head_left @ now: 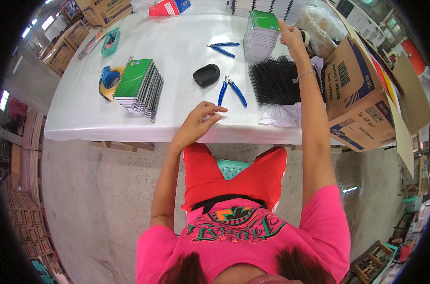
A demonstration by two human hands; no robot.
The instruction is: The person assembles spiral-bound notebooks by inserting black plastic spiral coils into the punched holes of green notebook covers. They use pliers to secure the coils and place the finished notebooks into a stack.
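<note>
Your right grip [293, 36] is at the far right of the surface [177, 42], its fingertips at the right edge of the stack of green-covered memo pads [261, 40]. You cannot tell from this view whether your fingers pinch a cover or only touch it. That stack stands upright beyond the heap of black spiral binding coils [274, 81], its white page edges facing you.

Your left grip [199, 122] is released: it hovers around the near edge with fingers loosely bent and nothing in them. Just beyond it lies a pair of blue-handled cutting pliers [232, 91], handles spread toward you; a second pair of blue-handled pliers [223, 49] lies farther off. A rounded black object [206, 75] sits between the two.

To your left, a stack of spiral-bound green notebooks [139, 80] leans beside a tape roll [109, 81], with a teal plastic basket [111, 41] farther back. At your right, an open cardboard box [359, 90] stands beside the coils, with a clear plastic bag [321, 23] behind it. A crumpled white cloth [282, 116] lies at the near edge, just in front of the coils.
</note>
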